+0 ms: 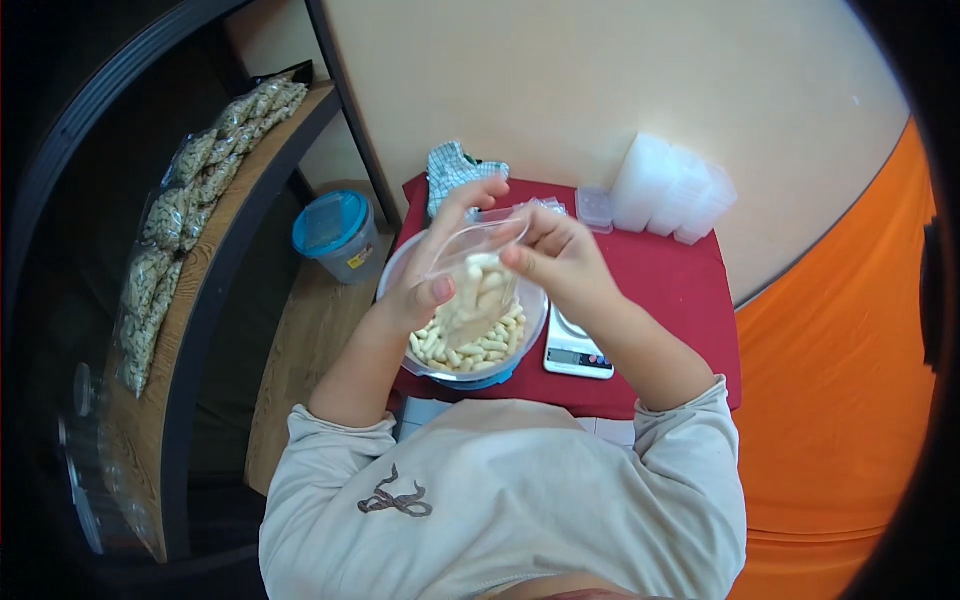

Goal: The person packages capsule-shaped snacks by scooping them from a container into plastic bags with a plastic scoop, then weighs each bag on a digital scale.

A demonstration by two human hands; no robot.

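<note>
My left hand (437, 275) grips one side of a clear plastic container (480, 300), its thumb on the near edge and some fingers stretched up behind. My right hand (555, 250) pinches the upper right edge. Pale, finger-shaped snack pieces (484, 270) show through the container's wall. It is held tilted above a large round tub (537, 325), which holds many more of the same pieces (480, 352). The container partly hides the tub's inside and its far rim.
A digital kitchen scale (578, 358) stands right of the tub on the red tablecloth (660, 310). Farther back are stacked clear containers (665, 190) and a checked cloth (455, 170). To the left are a blue-lidded bucket (335, 235) and a shelf with filled bags (190, 215).
</note>
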